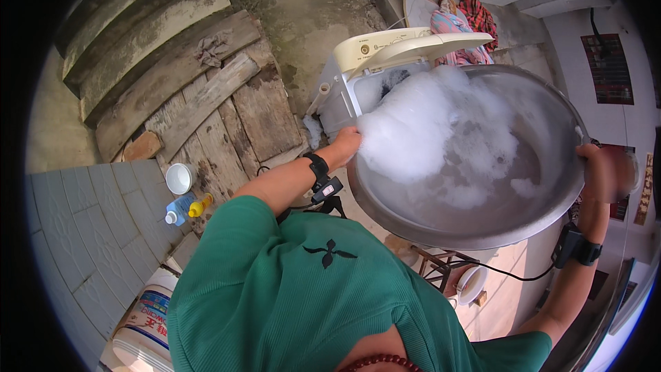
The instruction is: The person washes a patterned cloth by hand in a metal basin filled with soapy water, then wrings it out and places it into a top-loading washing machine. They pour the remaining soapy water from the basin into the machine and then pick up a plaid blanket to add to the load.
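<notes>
A large round grey metal basin [459, 240] is tilted toward an open-topped washing machine [338, 98]. White foam [413, 129] heaps over the basin's side nearest the machine, and greyish soapy water [521, 160] lies in the rest. My left hand [346, 144] grips the rim on the machine side, its fingertips partly hidden by foam. At the opposite side my right hand [601, 168] holds the rim; part of this hand is blurred. The machine's cream lid [428, 49] stands raised behind the foam, and dark cloth [395, 81] shows inside the tub.
Weathered wooden boards [268, 108] and concrete steps [155, 26] lie at the left. A white tub [181, 179], a blue bottle [180, 209] and a yellow bottle [201, 205] stand near the tiled wall. Colourful cloths [457, 26] lie behind the machine. Below the basin are a stool frame [439, 268] and a white bowl [472, 285].
</notes>
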A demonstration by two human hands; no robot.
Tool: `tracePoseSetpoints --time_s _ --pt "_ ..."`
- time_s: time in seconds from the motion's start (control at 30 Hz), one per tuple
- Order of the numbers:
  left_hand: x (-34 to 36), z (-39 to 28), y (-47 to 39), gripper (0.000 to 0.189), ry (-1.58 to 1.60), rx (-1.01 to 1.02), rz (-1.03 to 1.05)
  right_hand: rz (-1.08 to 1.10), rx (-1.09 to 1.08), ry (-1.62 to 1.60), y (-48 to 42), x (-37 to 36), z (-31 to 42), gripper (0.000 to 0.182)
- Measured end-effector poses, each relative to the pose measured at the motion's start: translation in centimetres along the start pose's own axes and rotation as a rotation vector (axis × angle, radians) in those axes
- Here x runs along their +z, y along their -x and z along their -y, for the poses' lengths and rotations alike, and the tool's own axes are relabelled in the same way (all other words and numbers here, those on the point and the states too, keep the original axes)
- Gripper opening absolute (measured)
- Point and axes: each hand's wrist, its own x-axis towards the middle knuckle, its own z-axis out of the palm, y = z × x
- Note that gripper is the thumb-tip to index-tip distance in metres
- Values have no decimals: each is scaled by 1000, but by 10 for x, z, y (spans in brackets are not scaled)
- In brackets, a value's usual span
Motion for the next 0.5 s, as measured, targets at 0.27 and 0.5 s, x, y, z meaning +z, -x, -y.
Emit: tracePoseSetpoints --time_s 0.27,0.5 --pt "0 -33 -13 16 -722 -354 179 -84 77 -2 -12 -3 -16 11" --pt "-9 -21 -67 8 -1330 194 630 -120 -90 80 -7 -16 16 1"
